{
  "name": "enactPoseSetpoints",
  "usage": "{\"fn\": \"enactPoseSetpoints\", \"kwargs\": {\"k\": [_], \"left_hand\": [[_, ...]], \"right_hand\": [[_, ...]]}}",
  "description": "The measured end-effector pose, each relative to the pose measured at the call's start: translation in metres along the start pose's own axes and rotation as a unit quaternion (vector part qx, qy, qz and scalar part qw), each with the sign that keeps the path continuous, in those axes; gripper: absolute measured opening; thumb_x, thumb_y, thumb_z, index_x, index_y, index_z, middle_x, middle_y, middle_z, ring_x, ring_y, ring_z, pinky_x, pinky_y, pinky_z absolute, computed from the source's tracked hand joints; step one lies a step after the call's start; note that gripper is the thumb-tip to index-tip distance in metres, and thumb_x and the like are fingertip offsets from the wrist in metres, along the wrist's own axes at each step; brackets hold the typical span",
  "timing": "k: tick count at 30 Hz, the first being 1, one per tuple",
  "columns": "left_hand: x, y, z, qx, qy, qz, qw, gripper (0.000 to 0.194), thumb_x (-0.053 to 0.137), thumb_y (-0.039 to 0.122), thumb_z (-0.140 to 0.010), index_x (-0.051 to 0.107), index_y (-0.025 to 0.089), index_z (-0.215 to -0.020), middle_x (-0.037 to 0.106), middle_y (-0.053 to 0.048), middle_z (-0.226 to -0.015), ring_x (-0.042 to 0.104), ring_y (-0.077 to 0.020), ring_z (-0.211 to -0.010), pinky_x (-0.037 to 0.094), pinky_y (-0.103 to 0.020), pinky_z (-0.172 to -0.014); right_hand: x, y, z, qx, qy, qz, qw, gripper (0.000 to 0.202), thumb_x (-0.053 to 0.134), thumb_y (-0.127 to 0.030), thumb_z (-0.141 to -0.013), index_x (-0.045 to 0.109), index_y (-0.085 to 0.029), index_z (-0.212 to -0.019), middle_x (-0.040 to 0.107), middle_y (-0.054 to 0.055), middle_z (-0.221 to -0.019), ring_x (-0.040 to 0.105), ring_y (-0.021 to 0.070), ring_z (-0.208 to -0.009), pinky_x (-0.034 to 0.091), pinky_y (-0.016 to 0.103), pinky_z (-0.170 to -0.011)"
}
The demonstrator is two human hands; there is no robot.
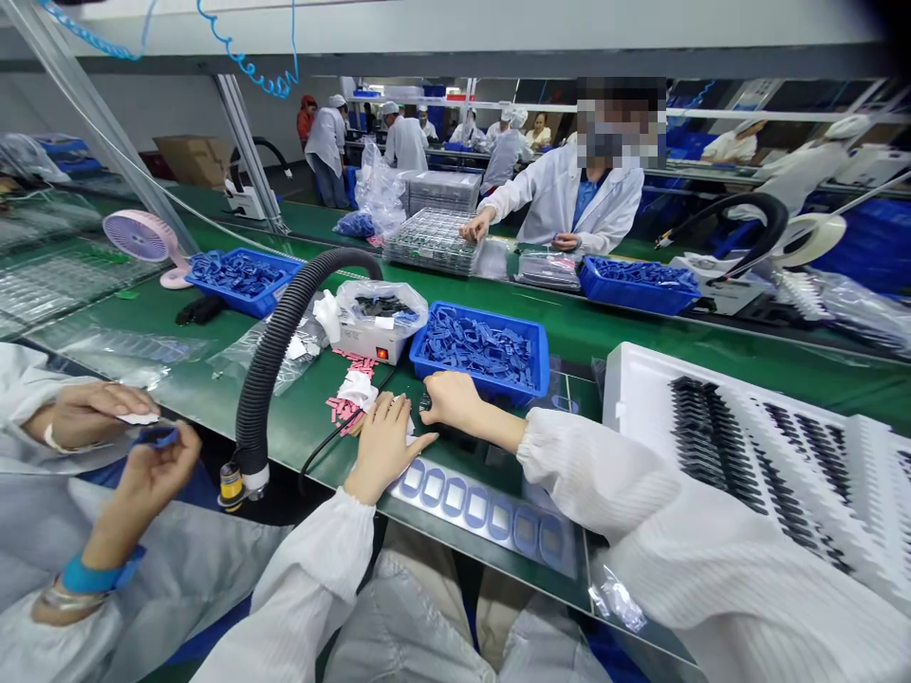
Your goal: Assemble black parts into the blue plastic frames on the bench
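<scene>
My left hand [384, 444] lies palm down near the bench's front edge, fingers stretched forward and thumb apart. A little white material shows beneath it, mostly hidden. Just to its right, my right hand [455, 403] is closed; a small dark piece shows at its fingertips, too covered to name. In front of my hands lies a clear strip [498, 517] with a row of rounded, blue-rimmed pieces with pale centres. Behind my right hand stands a blue tray [545, 365] heaped with blue plastic parts [476, 349]. Pink strips [343, 410] and crumpled white paper [358, 389] lie beside my left hand.
A black flexible hose [260, 379] arches up at the left. Behind it sits a white device [370, 340] with a bag of dark parts on top. A white foam tray [619, 379] of black parts fills the right. A co-worker's hands [153, 465] work at the left.
</scene>
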State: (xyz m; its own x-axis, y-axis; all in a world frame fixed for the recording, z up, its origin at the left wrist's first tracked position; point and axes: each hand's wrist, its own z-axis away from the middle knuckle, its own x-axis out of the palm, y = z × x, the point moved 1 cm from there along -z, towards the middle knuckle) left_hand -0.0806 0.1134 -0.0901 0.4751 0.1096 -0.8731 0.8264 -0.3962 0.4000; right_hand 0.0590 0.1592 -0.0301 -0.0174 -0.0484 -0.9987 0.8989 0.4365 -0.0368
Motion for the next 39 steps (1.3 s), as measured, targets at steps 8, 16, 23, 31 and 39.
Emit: {"fn": "enactPoseSetpoints", "kwargs": {"k": [8,16,23,31,39], "left_hand": [[-0.008,0.008,-0.004,0.004,-0.004,-0.082,0.997,0.025,0.06,0.033,-0.079,0.063,0.013,-0.095,0.063,-0.015,-0.107,0.045,-0.0333,-0.117,0.032,-0.048,-0.097],[-0.006,0.001,-0.01,0.015,-0.034,-0.114,0.993,0.018,0.06,0.021,-0.078,0.062,0.018,-0.095,0.063,-0.01,-0.102,0.047,-0.0286,-0.114,0.036,-0.042,-0.094],[-0.012,-0.001,-0.02,0.009,-0.045,-0.123,0.991,0.024,0.063,0.021,-0.076,0.062,0.016,-0.1,0.064,-0.01,-0.103,0.052,-0.0279,-0.105,0.04,-0.04,-0.088],[-0.002,0.004,-0.043,-0.004,-0.055,-0.126,0.99,0.03,0.06,0.032,-0.082,0.059,0.016,-0.108,0.064,-0.008,-0.104,0.057,-0.023,-0.1,0.046,-0.038,-0.084],[-0.017,0.012,-0.037,0.022,-0.047,-0.12,0.991,0.033,0.055,0.027,-0.085,0.056,0.01,-0.113,0.064,-0.014,-0.105,0.056,-0.0283,-0.102,0.047,-0.042,-0.085]], "right_hand": [[0.015,0.0,-0.016,0.042,-0.041,0.024,0.998,0.035,0.065,-0.037,-0.071,0.061,-0.012,-0.094,0.066,0.01,-0.092,0.063,0.0231,-0.084,0.047,0.032,-0.069],[0.024,0.003,-0.009,0.028,-0.016,0.039,0.999,0.037,0.057,-0.036,-0.08,0.055,-0.012,-0.108,0.06,0.014,-0.106,0.062,0.0238,-0.088,0.047,0.03,-0.068],[0.026,0.003,0.001,0.012,0.019,0.053,0.998,0.047,0.057,-0.036,-0.084,0.044,-0.013,-0.123,0.056,0.014,-0.113,0.06,0.0228,-0.09,0.046,0.029,-0.066],[-0.001,0.017,0.023,-0.009,0.089,0.049,0.995,0.035,0.05,-0.035,-0.089,0.05,-0.015,-0.118,0.06,0.012,-0.108,0.059,0.0232,-0.089,0.046,0.029,-0.06],[-0.092,0.085,0.117,0.081,0.236,-0.021,0.968,0.038,0.048,-0.038,-0.089,0.047,-0.02,-0.122,0.065,0.004,-0.104,0.062,0.0162,-0.073,0.047,0.028,-0.061]]}}
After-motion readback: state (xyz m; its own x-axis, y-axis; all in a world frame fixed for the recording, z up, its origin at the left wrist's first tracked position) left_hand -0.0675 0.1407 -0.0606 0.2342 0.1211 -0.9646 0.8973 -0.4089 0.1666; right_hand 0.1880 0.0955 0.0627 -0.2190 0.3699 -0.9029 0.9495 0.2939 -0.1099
